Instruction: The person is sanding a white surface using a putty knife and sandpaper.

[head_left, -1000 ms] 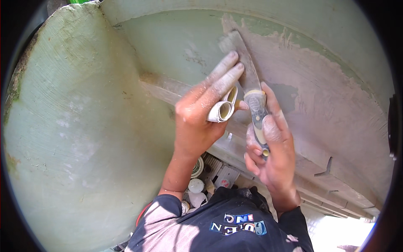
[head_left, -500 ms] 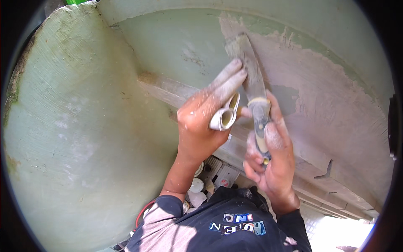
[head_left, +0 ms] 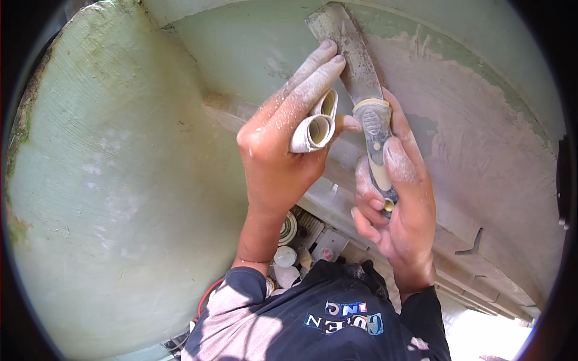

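My right hand [head_left: 406, 201] is wrapped round the handle of a putty knife [head_left: 374, 129], its index finger stretched along the side. The wide blade points up and slightly left, with its tip near the curved upper border of a green surface [head_left: 241, 54]. Two dusty fingers of my left hand [head_left: 277, 150] rest against the blade's left side. In the palm and thumb of that hand sits a rolled-up pale sheet [head_left: 313, 133] with a yellowish inside, its coils showing end-on. White dust coats the fingers of both hands.
Pinkish-grey filler [head_left: 481, 126] with a ragged edge covers the green surface on the right. A rounded green wall [head_left: 120, 192] bulges at left. A ledge with slots [head_left: 475, 243] runs down to the lower right. Below my left arm are a white lidded tub [head_left: 285, 257] and a red cable [head_left: 205, 296].
Both hands and the putty knife have moved up and away from me together. The blade's tip has travelled from the filler's upper left edge to near the curved border.
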### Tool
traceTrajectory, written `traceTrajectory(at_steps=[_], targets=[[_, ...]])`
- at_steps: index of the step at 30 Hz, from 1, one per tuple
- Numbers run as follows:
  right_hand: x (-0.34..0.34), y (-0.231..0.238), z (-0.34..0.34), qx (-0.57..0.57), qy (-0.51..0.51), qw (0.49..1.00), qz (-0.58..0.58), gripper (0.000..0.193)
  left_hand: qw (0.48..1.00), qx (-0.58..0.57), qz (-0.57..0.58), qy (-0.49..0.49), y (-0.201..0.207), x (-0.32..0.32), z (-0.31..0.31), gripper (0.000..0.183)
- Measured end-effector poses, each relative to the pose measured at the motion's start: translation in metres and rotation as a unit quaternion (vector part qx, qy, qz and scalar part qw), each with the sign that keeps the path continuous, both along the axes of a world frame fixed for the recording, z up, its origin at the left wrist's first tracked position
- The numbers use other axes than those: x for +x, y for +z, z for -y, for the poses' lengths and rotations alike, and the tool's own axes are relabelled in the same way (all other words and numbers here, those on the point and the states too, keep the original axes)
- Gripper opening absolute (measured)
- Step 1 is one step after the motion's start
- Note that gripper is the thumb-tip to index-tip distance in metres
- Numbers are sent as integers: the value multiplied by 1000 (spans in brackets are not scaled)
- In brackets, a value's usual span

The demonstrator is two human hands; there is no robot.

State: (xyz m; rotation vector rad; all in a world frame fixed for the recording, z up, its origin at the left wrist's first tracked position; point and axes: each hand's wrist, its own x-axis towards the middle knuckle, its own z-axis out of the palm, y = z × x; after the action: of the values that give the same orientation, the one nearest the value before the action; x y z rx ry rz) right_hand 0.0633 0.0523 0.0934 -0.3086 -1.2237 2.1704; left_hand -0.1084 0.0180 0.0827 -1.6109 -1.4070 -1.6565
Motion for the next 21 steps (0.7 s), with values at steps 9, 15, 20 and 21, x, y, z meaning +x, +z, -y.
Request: traceTrajectory(at_steps=[9,15,20,21], targets=[[-3,9,9,13,-28,999,-19,70,999,27,3,-21,-1,6,1,58],[2,-10,14,4,-44,999,20,69,1000,-13,6,4,-24,11,10,55],[0,8,2,37,-40,997,46,67,1000,18,-9,12,-6,5,-4,58],[1,2,1,39,-38,997,45,67,1000,20,-10,14,-7,6,-3,58]])
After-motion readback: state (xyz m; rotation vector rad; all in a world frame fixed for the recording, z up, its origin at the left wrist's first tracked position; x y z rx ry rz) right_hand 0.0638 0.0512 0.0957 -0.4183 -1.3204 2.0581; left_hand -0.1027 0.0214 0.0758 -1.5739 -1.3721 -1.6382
